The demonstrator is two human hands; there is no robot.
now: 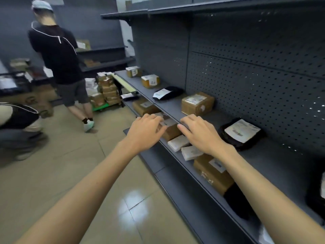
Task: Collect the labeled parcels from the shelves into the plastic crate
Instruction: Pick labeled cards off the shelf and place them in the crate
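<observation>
Grey pegboard shelving [246, 67], parcels dotted along it. Pick step underway: brown parcel [171, 132] sits on lower shelf [158, 155]. Left hand [146, 131] flat on its top, right hand [198, 132] spread beside, neither gripping. Next: clamp both sides, lift. Crate out of view.

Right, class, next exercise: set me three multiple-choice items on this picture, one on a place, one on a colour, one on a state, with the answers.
1. Where is the brown box between the left hand and the right hand? A on the floor; B on the lower shelf; C in a crate.
2. What colour is the bag beside the right hand? A red; B black; C green.
3. How are both hands? A open, fingers straight; B fists; C gripping a crate.
Answers: B, it lies on that shelf; B, black under a white label; A, they hold nothing.
</observation>
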